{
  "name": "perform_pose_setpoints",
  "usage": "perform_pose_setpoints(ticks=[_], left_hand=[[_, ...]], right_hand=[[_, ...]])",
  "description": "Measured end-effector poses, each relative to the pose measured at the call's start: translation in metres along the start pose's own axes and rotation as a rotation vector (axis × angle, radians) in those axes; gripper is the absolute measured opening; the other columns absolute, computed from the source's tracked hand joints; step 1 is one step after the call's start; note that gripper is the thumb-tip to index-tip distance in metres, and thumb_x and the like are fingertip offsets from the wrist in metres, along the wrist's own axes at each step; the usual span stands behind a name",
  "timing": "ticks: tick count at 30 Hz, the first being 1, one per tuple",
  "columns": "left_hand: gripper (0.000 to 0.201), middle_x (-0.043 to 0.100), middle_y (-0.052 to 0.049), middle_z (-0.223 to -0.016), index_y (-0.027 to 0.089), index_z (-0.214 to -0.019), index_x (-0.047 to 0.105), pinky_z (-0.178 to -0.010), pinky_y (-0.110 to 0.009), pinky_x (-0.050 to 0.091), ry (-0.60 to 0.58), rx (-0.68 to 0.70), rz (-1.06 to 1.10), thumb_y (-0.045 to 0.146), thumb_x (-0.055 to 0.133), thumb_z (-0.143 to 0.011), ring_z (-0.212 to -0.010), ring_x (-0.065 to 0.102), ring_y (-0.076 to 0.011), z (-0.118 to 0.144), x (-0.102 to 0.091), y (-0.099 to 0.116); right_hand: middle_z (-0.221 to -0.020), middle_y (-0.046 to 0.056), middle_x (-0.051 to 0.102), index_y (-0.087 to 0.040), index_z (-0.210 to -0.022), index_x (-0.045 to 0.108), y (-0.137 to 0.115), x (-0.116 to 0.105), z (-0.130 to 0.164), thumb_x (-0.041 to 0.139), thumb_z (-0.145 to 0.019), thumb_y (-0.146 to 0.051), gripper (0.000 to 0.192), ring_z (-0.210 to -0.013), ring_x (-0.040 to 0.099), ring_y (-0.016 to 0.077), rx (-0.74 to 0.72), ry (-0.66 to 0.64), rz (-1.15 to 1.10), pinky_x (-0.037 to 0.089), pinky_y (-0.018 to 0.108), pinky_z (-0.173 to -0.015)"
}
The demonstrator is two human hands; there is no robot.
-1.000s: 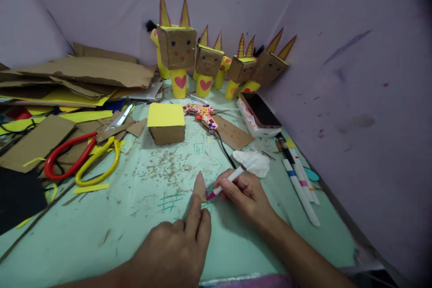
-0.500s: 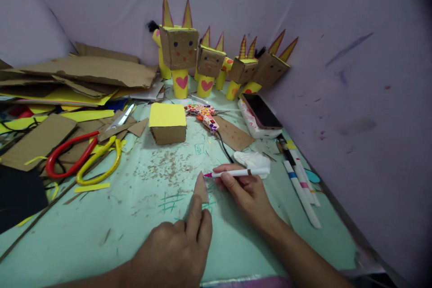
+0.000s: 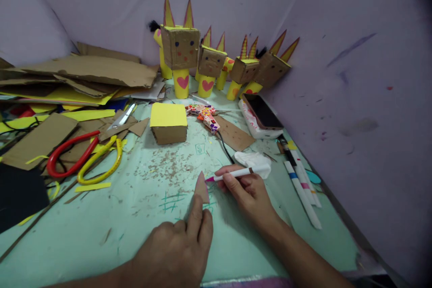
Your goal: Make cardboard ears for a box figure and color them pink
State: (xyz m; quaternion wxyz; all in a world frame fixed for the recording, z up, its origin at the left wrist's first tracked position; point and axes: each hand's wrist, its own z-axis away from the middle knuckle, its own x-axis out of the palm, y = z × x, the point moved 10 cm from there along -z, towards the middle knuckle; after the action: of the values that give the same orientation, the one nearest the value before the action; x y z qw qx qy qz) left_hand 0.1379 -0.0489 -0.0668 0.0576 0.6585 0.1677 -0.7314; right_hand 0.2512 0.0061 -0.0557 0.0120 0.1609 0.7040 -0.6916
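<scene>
A small pointed cardboard triangle (image 3: pixel 201 187) lies flat on the table, with pink along its right edge. The index fingertip of my left hand (image 3: pixel 180 243) presses its lower end against the table; my other fingers are curled in. In a pen grip, my right hand (image 3: pixel 248 195) is closed on a white marker (image 3: pixel 238 173). The marker's pink tip is at the triangle's right edge, below the point; I cannot tell whether it touches. Beyond them stands a cardboard box with a yellow top (image 3: pixel 168 117).
Cardboard figures (image 3: pixel 182 49) with pointed ears stand along the wall. Scissors (image 3: pixel 101 153) lie left beside cardboard scraps (image 3: pixel 40 139). A patterned glue gun (image 3: pixel 207 117) with a black cord lies behind. A phone (image 3: pixel 263 110), white crumpled tissue (image 3: pixel 251 159) and several markers (image 3: pixel 303 193) are on the right.
The marker tip has moved slightly down along the triangle's right edge, and the marker tilts a little more. My left hand stays in place on the triangle.
</scene>
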Motion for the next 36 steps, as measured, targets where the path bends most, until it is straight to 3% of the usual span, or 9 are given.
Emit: perform_pose_setpoints(ticks=[9,23,30,36], left_hand=[[0.051,0.045,-0.039,-0.125,0.003,-0.123,0.046,-0.037,-0.030,0.049,0.046,-0.014,-0.015,0.019,0.041,-0.075,-0.047,0.063,-0.0201,0.002,0.000,0.001],[0.052,0.045,-0.040,-0.123,0.002,-0.123,0.048,-0.036,-0.032,0.050,-0.010,-0.003,0.005,0.020,0.043,-0.075,-0.048,0.064,-0.0223,-0.001,0.000,-0.001],[0.045,0.048,-0.035,-0.125,0.004,-0.121,0.051,-0.036,-0.028,0.050,-0.013,-0.027,-0.028,0.016,0.041,-0.079,-0.044,0.062,-0.0182,-0.001,-0.014,-0.003],[0.040,0.051,-0.037,-0.119,0.003,-0.118,0.053,-0.030,-0.029,0.046,0.064,-0.028,-0.059,0.014,0.037,-0.082,-0.033,0.056,-0.0170,-0.003,-0.019,-0.002]], right_hand=[[-0.058,0.001,0.056,-0.015,-0.081,0.064,0.001,0.003,-0.001,0.048,-0.086,-0.036,0.027,-0.054,0.052,0.0140,0.005,-0.015,0.023,0.038,0.024,-0.050],[-0.060,0.001,0.057,-0.016,-0.080,0.065,0.000,0.004,-0.002,0.049,-0.086,-0.037,0.028,-0.056,0.052,0.0140,-0.004,-0.026,0.019,0.038,0.024,-0.051],[-0.061,0.001,0.058,-0.016,-0.082,0.066,-0.006,-0.006,-0.001,0.054,-0.084,-0.043,0.030,-0.053,0.051,0.0128,0.058,0.117,-0.096,0.038,0.023,-0.047],[-0.060,0.000,0.054,-0.017,-0.080,0.065,0.001,0.010,-0.001,0.053,-0.085,-0.045,0.031,-0.050,0.045,0.0105,0.092,0.109,-0.124,0.037,0.021,-0.045]])
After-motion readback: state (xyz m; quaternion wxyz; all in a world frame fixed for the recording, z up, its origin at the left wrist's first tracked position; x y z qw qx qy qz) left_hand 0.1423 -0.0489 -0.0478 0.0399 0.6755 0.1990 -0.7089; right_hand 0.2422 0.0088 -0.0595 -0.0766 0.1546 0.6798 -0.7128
